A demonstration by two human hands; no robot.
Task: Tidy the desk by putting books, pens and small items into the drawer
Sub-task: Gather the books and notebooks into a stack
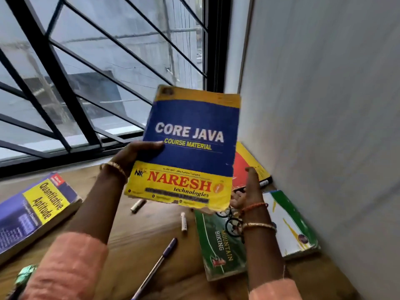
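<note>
A blue and yellow "Core Java" book (190, 146) is lifted upright above the wooden desk (134, 241). My left hand (134, 154) grips its left edge, thumb across the cover. My right hand (246, 191) is beside the book's lower right corner with its fingers straight; whether it touches the book I cannot tell. On the desk lie a "Quantitative Aptitude" book (36, 211) at the left, a green "Mountain Biking" book (220, 243), a white and green book (290, 224), a red and yellow book (249, 165), a purple pen (158, 265) and two small white markers (138, 205) (184, 221).
A barred window (97, 72) runs behind the desk. A grey wall (324, 126) closes off the right side. A black marker (264, 185) lies against that wall. A green crumpled item (26, 276) sits at the near left edge. No drawer is in view.
</note>
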